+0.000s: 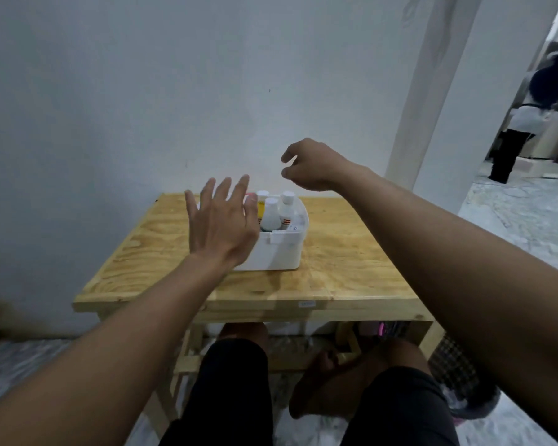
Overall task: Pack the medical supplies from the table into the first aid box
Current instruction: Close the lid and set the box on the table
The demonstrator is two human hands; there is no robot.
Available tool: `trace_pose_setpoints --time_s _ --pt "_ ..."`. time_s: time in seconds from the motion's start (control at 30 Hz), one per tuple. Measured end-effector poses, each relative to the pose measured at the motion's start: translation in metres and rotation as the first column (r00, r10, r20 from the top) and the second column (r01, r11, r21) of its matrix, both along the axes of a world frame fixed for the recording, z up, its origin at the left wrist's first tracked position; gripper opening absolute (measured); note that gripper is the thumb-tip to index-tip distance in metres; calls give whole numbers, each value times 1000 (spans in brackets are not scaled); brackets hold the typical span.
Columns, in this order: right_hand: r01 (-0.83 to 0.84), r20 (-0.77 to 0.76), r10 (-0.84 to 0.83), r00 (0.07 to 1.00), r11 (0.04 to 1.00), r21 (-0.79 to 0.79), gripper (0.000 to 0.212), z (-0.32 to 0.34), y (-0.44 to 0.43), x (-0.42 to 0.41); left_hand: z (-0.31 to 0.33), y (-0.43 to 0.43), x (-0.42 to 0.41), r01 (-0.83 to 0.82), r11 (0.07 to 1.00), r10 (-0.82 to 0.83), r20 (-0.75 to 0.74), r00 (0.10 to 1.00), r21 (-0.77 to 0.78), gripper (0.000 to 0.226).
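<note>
A white first aid box (282, 249) stands open on the wooden table (342, 262). Inside it stand three white-capped bottles (277, 212), with something yellow behind them. My left hand (221, 225) hovers over the box's left side with fingers spread, holding nothing, and hides that part of the box. Raised above and to the right of the box, near the wall, my right hand (310, 165) has its fingers loosely curled, and nothing shows in it.
The table stands against a pale wall (174, 91). A white post (426, 101) rises at the right. A person (529, 117) stands in the far right doorway. My knees (239, 381) are under the table's front edge, and a checked cloth bundle (455, 371) lies beside the table's right leg.
</note>
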State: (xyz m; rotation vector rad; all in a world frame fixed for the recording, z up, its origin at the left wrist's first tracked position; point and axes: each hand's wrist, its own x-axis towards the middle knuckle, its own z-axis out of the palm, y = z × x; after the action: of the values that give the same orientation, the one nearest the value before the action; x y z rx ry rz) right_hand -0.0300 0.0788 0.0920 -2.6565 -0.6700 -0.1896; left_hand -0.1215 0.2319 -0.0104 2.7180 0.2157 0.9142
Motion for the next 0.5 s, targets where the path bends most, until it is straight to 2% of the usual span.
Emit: trace_pose_setpoints --time_s 0.13,0.2,0.27,0.37,0.43,0.5 --pt "67 1 -67 998 998 3 49 -5 -3 11 11 30 25 -14 997 10 -50 999 -80 57" --pt "106 -30 -105 994 994 35 45 -11 -1 21 18 43 38 -22 979 7 -76 997 -204 58" --pt "155 -83 -148 985 985 76 40 -18 0 33 29 51 51 -66 919 12 -140 990 -388 57" --pt "216 -175 -188 966 964 155 41 -28 3 46 43 63 72 -212 770 42 -284 958 -602 57" --pt "236 -259 -181 949 950 203 41 -34 4 53 43 71 83 -279 675 16 -364 931 -683 60" --pt "261 -356 -168 919 936 234 47 -39 6 58 41 76 92 -280 657 -51 -412 910 -700 54"
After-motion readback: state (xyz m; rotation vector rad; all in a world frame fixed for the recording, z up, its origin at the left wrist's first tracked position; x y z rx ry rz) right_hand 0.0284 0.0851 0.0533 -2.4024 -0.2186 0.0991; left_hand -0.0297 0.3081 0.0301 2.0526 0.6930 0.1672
